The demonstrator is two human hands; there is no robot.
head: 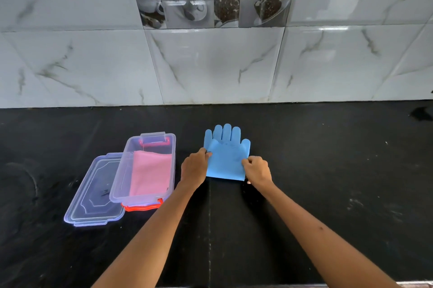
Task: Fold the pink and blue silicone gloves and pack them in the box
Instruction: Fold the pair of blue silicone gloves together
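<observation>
1. Black desk [304,170] below marbled wall tiles [210,65].
2. Blue glove [226,159] flat on desk, cuff folded over palm, pinched at both edges: left hand [194,169] and right hand [257,170], fingers clamped.
3. Pink glove [150,173] folded inside clear box [117,184]; lid [93,194] touching its left side.

A black stone counter [304,194] stretches in front of me, scuffed with pale marks. Between my hands lies a blue glove [226,159], flat, fingers pointing away from me. Left of my left hand [194,170] sits a clear plastic box [121,184] with red clasps. Its clear lid [93,196] lies further left, partly tucked under the box's edge
</observation>
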